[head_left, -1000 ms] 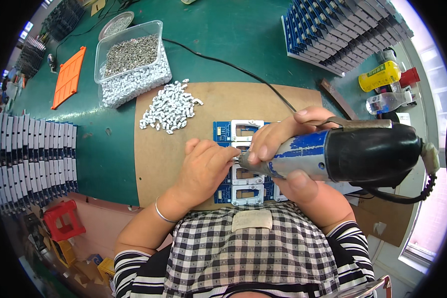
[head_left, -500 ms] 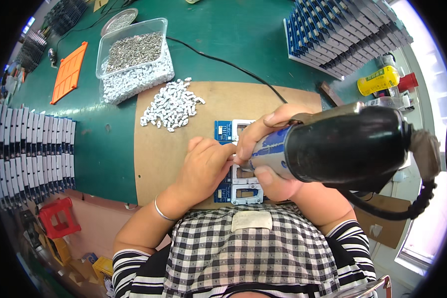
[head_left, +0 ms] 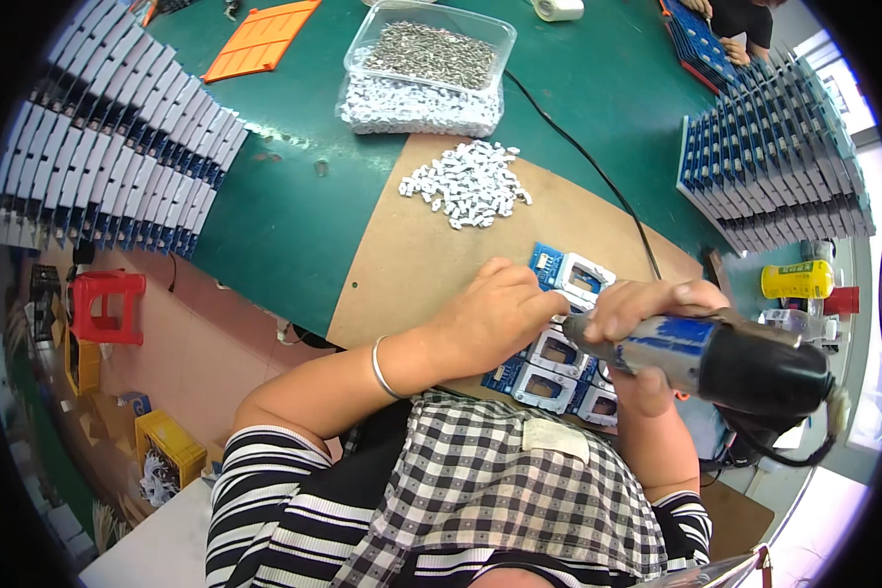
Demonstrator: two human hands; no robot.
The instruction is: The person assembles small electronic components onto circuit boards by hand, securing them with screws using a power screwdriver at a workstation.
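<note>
My right hand (head_left: pixel 647 318) is wrapped round an electric screwdriver (head_left: pixel 745 370) with a grey and blue front and a black rear. Its tip points left at a blue circuit board panel (head_left: pixel 501 375) fitted with white plastic frames (head_left: pixel 544 387). By the tip, my left hand (head_left: pixel 495 318) is closed in a pinch over the panel; whatever lies between its fingertips is hidden. The panel rests on a brown board (head_left: pixel 382 284). Small white plastic parts (head_left: pixel 467 183) lie heaped on that board beyond my left hand.
A clear tub of screws (head_left: pixel 431 57) stands on a container of white parts (head_left: pixel 416 108). Stacked boards rise at left (head_left: pixel 118 137) and right (head_left: pixel 774 157). A black cable (head_left: pixel 598 167) crosses the table. At the far right are a yellow bottle (head_left: pixel 797 280) and a co-worker's hands (head_left: pixel 735 49).
My view has swung left and tilted, so the table things appear farther right. A co-worker's hands have come into view. My right hand still holds the screwdriver, and my left stays by its tip.
</note>
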